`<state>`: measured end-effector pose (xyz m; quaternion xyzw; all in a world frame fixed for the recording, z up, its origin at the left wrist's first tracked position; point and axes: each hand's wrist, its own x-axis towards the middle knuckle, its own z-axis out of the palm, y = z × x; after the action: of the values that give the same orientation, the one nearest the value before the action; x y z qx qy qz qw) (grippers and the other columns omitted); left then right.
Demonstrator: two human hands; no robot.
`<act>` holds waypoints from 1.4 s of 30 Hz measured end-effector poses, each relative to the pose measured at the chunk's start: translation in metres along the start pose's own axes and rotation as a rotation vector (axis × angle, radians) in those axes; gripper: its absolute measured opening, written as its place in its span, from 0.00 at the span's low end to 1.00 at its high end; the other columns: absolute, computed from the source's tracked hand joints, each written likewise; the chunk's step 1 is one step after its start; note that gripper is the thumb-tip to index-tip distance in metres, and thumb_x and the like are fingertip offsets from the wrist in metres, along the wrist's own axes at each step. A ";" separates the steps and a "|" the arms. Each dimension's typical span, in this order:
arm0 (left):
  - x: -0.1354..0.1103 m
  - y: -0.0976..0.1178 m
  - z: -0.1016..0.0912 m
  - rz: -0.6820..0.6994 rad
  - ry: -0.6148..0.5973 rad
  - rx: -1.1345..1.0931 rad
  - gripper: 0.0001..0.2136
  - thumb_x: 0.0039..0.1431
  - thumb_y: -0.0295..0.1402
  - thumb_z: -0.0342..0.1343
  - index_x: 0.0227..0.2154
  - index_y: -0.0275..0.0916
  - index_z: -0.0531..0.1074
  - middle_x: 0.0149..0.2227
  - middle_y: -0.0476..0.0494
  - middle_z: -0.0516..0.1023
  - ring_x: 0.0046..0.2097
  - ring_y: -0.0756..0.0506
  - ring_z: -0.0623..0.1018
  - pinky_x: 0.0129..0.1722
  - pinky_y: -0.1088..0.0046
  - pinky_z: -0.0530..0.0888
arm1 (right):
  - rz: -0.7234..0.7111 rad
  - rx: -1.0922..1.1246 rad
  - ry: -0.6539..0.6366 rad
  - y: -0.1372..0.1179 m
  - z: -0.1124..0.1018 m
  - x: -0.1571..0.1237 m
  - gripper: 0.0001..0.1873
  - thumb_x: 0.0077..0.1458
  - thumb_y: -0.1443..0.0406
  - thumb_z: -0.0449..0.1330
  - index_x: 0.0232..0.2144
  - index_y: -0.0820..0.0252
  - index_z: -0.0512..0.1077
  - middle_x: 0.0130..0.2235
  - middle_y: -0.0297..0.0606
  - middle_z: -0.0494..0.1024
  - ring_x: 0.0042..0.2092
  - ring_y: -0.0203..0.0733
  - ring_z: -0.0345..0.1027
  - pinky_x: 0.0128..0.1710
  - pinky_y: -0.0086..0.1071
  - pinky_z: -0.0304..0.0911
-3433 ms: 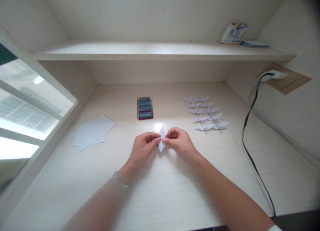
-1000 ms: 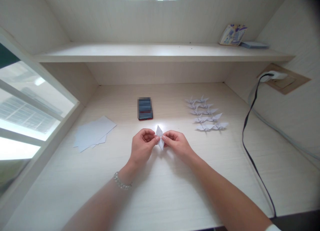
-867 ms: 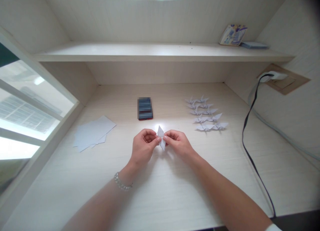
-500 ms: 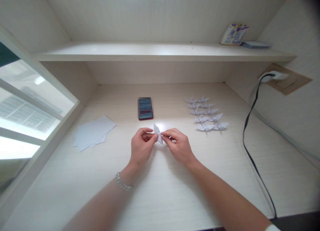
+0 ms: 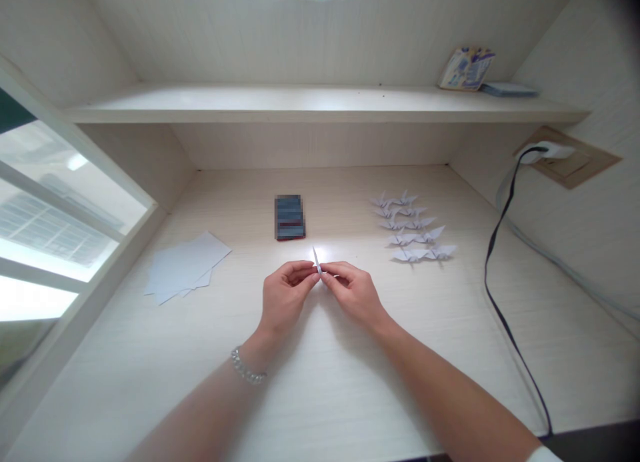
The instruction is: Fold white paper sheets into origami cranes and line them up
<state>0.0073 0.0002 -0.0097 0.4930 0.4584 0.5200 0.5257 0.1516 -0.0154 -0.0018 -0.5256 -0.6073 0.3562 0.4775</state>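
Observation:
Both my hands meet over the middle of the pale wooden desk [image 5: 320,382]. My left hand [image 5: 285,299], with a bracelet on its wrist, and my right hand [image 5: 353,292] both pinch a small folded white paper piece [image 5: 317,261]. The piece is seen almost edge-on, only a thin sliver sticking up between the fingertips. Several finished paper cranes [image 5: 413,225] lie in rows to the right, beyond my right hand. A loose stack of white paper sheets [image 5: 186,265] lies to the left.
A phone [image 5: 289,217] lies flat behind my hands. A black cable [image 5: 500,262] runs from a wall socket [image 5: 550,150] down the desk's right side. A shelf [image 5: 320,105] above carries a small box [image 5: 467,67]. A window [image 5: 55,215] is at the left.
The folded piece has turned from a flat diamond facing me to nearly edge-on. My hands have closed tighter together and shifted slightly away from me.

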 end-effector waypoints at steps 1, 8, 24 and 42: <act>0.000 0.000 0.000 -0.001 -0.004 0.006 0.14 0.45 0.32 0.64 0.37 0.33 0.73 0.36 0.39 0.80 0.38 0.45 0.79 0.42 0.67 0.75 | 0.013 -0.001 -0.003 0.000 0.000 0.000 0.11 0.53 0.64 0.57 0.38 0.55 0.77 0.40 0.40 0.77 0.42 0.44 0.71 0.41 0.35 0.66; 0.000 -0.001 -0.001 -0.016 -0.022 0.019 0.15 0.46 0.33 0.64 0.38 0.33 0.74 0.36 0.39 0.80 0.38 0.44 0.79 0.43 0.66 0.75 | 0.037 0.006 -0.015 -0.001 -0.001 0.000 0.11 0.53 0.65 0.57 0.38 0.56 0.77 0.39 0.40 0.78 0.41 0.43 0.71 0.42 0.35 0.65; 0.005 -0.005 -0.005 -0.027 -0.015 0.101 0.16 0.45 0.34 0.63 0.39 0.36 0.73 0.35 0.42 0.78 0.35 0.47 0.77 0.36 0.72 0.74 | 0.285 0.388 -0.071 0.012 0.002 0.005 0.09 0.48 0.61 0.61 0.31 0.61 0.74 0.30 0.38 0.78 0.30 0.39 0.70 0.32 0.31 0.65; 0.004 0.002 -0.006 -0.152 -0.219 0.011 0.04 0.46 0.30 0.61 0.28 0.36 0.76 0.27 0.46 0.77 0.29 0.51 0.74 0.29 0.78 0.71 | 0.354 0.556 -0.191 0.010 -0.011 0.008 0.08 0.40 0.65 0.66 0.27 0.60 0.75 0.27 0.35 0.76 0.29 0.37 0.70 0.29 0.31 0.67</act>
<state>0.0008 0.0047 -0.0080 0.5136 0.4372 0.4191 0.6078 0.1653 -0.0061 -0.0066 -0.4370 -0.4282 0.6330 0.4743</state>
